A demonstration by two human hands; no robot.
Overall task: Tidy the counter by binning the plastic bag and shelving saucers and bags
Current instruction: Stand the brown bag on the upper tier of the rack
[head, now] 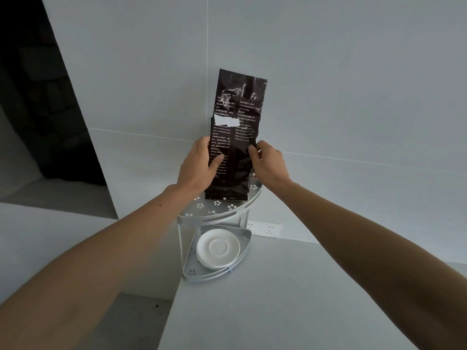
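A tall black bag (238,114) with white print stands upright on the top tier (214,210) of a white corner shelf. Its base rests on the perforated tier, and a second black bag seems to stand in front of it, partly overlapping. My left hand (199,168) grips the bag's left edge, thumb across the front. My right hand (267,162) pinches its right edge. A stack of white saucers (217,247) lies on the shelf's lower tier (192,272).
The shelf stands in the corner where two grey tiled walls meet, at the back of a pale counter (278,311). A white double wall socket (264,228) sits low on the right wall beside the shelf. A dark opening lies at far left.
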